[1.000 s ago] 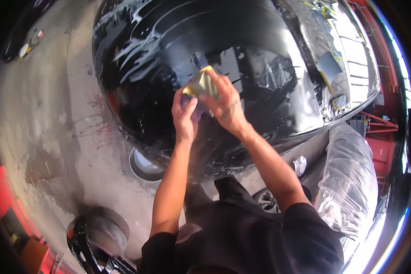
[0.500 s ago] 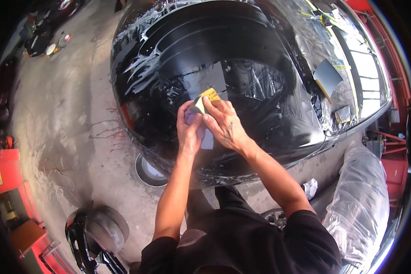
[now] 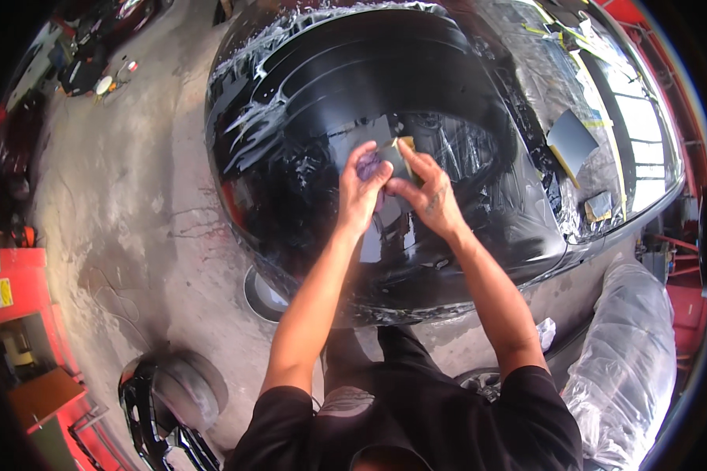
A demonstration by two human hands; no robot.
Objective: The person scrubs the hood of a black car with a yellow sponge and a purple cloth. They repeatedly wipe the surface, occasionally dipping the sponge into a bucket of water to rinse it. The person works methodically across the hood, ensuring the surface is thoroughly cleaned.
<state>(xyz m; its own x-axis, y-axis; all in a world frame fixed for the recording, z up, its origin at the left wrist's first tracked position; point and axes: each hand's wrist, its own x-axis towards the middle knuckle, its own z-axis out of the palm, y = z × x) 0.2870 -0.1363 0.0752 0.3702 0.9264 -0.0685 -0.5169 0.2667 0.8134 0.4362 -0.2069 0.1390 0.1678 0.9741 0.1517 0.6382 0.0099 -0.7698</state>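
Note:
Above a wet black car hood (image 3: 361,74), both my hands are together around a piece of sandpaper (image 3: 397,162), grey on one side and yellow on its back. My left hand (image 3: 358,195) grips a purple sanding block (image 3: 367,166), its thumb pressed toward the grey face. On the other side, my right hand (image 3: 434,194) pinches the sandpaper's edge, where a bit of yellow backing shows. The paper lies against the block; how far it wraps around is hidden by my fingers. Whitish slurry streaks the hood's far left part.
Masking plastic (image 3: 542,86) covers the windshield area at right, with a dark sandpaper sheet (image 3: 571,145) and a small block (image 3: 598,206) on it. A round basin (image 3: 264,297) stands below the hood's edge. Black car parts (image 3: 169,408) lie lower left; a plastic-wrapped bundle (image 3: 624,357) lies lower right.
Both hands have moved slightly right and farther out with the block and sandpaper. The paper has turned, so its grey face shows where the yellow back showed before.

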